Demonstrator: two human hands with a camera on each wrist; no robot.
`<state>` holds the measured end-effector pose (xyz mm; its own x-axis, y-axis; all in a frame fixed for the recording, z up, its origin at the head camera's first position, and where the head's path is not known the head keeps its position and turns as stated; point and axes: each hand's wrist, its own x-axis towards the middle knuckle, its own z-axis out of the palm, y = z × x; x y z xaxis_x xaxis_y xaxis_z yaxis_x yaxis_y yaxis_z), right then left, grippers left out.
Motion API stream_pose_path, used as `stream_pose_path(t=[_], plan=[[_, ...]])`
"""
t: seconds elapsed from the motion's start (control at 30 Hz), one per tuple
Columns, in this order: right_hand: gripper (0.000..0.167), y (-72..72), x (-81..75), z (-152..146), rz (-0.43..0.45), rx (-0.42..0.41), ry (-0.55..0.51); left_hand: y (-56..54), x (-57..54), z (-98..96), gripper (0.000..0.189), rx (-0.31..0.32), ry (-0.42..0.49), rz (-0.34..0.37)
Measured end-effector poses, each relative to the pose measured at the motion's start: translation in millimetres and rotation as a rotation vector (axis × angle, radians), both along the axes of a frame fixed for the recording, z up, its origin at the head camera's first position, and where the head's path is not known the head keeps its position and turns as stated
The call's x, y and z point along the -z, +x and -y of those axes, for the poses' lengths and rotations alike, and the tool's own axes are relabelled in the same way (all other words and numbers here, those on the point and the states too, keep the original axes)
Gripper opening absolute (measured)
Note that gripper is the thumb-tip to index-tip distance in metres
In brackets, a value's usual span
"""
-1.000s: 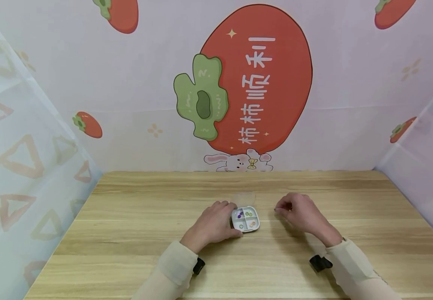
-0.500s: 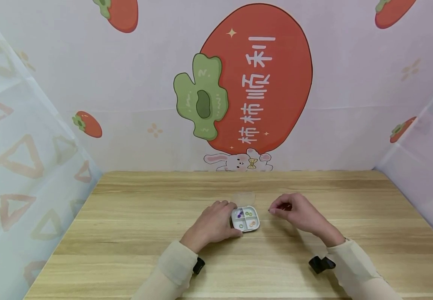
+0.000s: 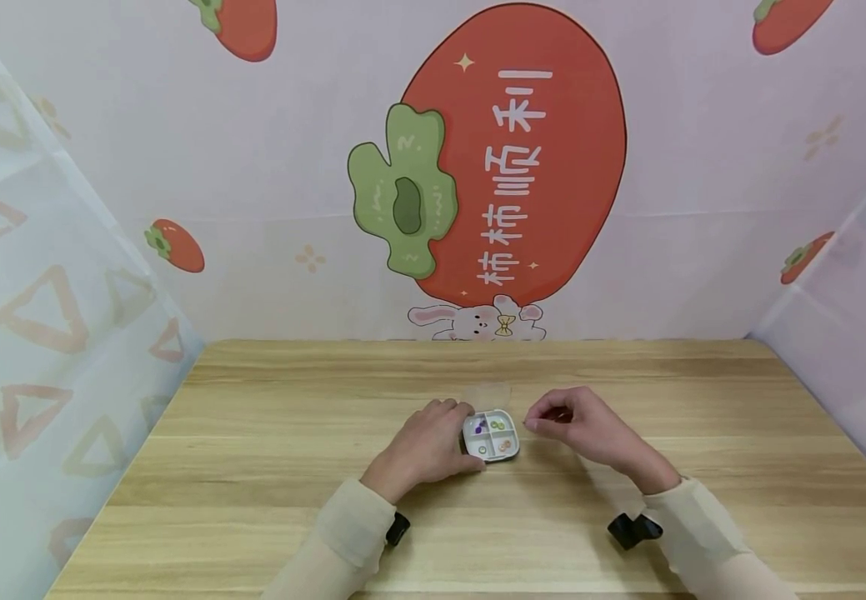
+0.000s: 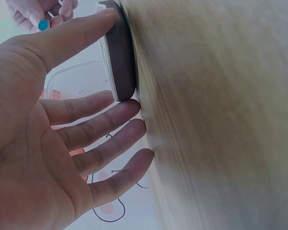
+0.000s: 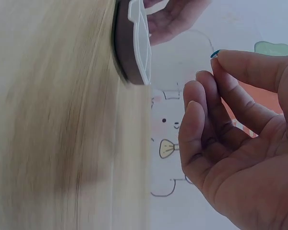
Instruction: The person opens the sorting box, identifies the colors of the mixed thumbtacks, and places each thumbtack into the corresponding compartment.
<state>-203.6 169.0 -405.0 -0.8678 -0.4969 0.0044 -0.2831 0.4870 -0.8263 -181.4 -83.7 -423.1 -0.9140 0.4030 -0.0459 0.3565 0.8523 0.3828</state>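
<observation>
A small white four-compartment pill box point(image 3: 491, 436) with a dark base sits on the table. My left hand point(image 3: 433, 442) holds it from the left, thumb at the near side and index finger at the far side. Purple pieces lie in its back left compartment, green ones back right, orange ones front right, and a greenish piece front left. My right hand point(image 3: 583, 425) is just right of the box, above the table, pinching a tiny teal disc point(image 4: 43, 25) between thumb and index finger. In the right wrist view the disc point(image 5: 214, 54) shows almost edge-on.
The box's transparent lid point(image 3: 488, 394) stands out behind it, toward the back of the wooden table point(image 3: 290, 400). A printed backdrop point(image 3: 252, 167) rises at the table's rear edge, with patterned side panels point(image 3: 35, 350) left and right. Black wrist bands point(image 3: 633, 530) show at the cuffs.
My right hand has moved left, bringing the pinched disc close to the pill box's right edge. The left hand and the box have stayed in place.
</observation>
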Motion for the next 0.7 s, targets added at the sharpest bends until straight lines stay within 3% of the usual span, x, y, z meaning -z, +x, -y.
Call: stream_pose_path(t=[0.47,0.7], plan=[[0.006,3.1,2.8,23.7,-0.016,-0.070,-0.023,-0.6,-0.2,1.6,0.070,0.024,-0.002,-0.025],[0.004,3.7,5.0,38.2,-0.110,-0.084,0.018,-0.4,-0.7,2.2,0.068,0.023,0.003,-0.026]])
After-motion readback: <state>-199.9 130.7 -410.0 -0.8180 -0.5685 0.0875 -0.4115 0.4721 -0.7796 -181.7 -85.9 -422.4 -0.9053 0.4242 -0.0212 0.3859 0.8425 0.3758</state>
